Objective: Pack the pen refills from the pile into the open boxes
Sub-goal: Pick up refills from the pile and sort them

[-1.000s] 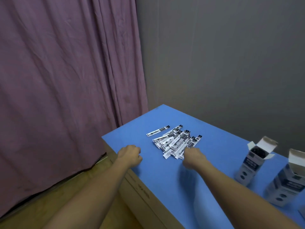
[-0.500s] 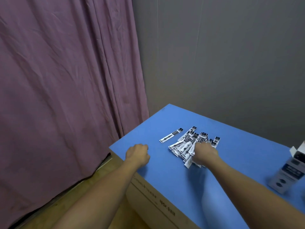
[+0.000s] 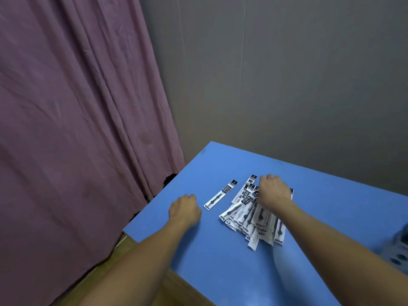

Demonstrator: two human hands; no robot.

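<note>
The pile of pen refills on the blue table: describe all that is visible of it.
The pile of slim white-and-black packaged pen refills lies fanned and overlapping on the blue table. The right hand rests on its far end, fingers curled into the packets. One single white refill packet lies apart, to the pile's left.

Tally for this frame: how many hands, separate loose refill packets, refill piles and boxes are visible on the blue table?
Hands: 2, left hand and right hand
Loose refill packet: 1
Refill pile: 1, packets overlap too much to count
Box, partly cut off at the frame edge: 1
Total: 5
</note>
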